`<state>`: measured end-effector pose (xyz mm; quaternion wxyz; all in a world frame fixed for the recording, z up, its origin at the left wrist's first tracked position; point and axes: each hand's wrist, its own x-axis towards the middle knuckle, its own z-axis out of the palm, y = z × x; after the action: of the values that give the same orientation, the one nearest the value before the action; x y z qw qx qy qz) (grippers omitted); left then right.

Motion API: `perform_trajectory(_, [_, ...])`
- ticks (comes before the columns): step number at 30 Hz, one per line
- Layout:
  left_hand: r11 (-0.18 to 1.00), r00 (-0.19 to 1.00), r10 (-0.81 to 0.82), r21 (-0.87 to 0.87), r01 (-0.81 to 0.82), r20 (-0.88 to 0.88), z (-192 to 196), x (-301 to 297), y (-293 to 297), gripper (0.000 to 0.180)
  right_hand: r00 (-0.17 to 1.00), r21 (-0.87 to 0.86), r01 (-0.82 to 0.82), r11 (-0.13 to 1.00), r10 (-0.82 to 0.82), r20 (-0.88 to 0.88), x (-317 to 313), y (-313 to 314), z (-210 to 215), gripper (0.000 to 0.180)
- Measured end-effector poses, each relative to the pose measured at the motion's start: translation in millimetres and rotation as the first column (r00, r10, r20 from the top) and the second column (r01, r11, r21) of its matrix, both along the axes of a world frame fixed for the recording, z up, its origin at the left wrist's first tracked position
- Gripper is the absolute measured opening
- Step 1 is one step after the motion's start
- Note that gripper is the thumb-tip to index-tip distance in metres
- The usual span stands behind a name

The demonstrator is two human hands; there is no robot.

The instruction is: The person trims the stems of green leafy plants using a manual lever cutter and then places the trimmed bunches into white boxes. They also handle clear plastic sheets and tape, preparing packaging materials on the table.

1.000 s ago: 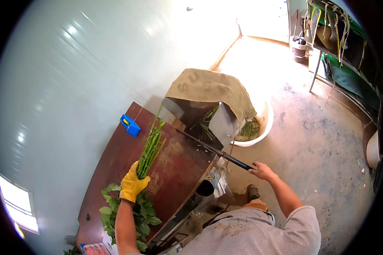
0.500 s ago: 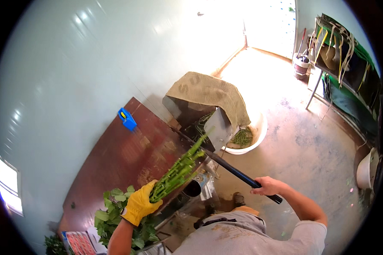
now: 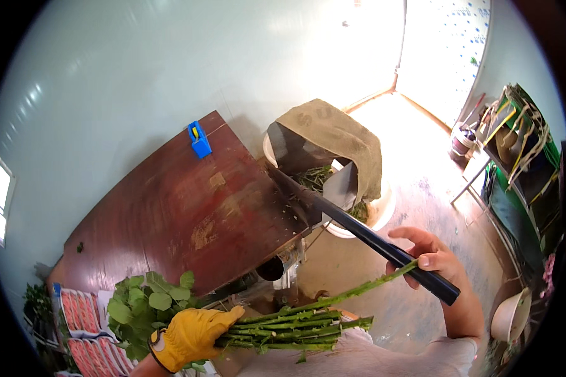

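My left hand [image 3: 192, 336], in a yellow glove, is closed round a bunch of green cut stems [image 3: 283, 330]. Its broad leaves [image 3: 144, 301] spread out to the left of the glove, over the near edge of the table. One stem reaches farther right than the others, across a long black lever handle [image 3: 371, 239]. My bare right hand [image 3: 443, 254] is at that handle, some fingers curled under it and the index finger stretched out. Its thumb touches the tip of the long stem. The lever runs back to the corner of the brown table [image 3: 163, 207].
Beyond the table, a burlap sack [image 3: 333, 122] drapes over a container with cut stems inside. A white tub [image 3: 383, 213] stands beside it. The table carries a blue tape dispenser [image 3: 199, 139]. Printed packaging [image 3: 82, 311] lies near left; a rack [image 3: 509, 151] stands at right.
The bunch has swung from pointing up and away to lying almost level toward the right, nearer my body. My right index finger has straightened. One stem now reaches my right hand. The view has shifted.
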<state>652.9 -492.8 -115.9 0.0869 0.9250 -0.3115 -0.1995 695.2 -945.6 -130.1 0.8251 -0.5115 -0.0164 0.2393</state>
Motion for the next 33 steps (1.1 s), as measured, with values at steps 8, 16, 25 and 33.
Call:
perform_trajectory(8, [0.997, 0.999, -0.011, -0.081, 0.014, 0.046, 18, -3, 9, 0.079, 0.913, 0.201, -0.057, 0.978, -0.030, 0.406, 36, 0, -40, 0.065])
perform_trajectory(16, [0.985, 0.989, -0.025, -0.165, 0.049, 0.148, 16, -5, 10, 0.076, 0.792, 0.345, -0.374, 0.861, 0.103, 0.602, 79, 22, -15, 0.068])
perform_trajectory(25, [0.958, 0.936, 0.176, -0.271, -0.093, 0.303, -35, 81, 23, 0.067, 0.735, -0.552, 0.365, 0.750, 0.132, 0.665, 98, 84, 135, 0.028])
perform_trajectory(33, [0.964, 0.941, 0.264, -0.079, -0.252, 0.211, -118, 167, 36, 0.076, 0.634, -0.514, 0.544, 0.663, 0.078, 0.770, 134, 124, 166, 0.038])
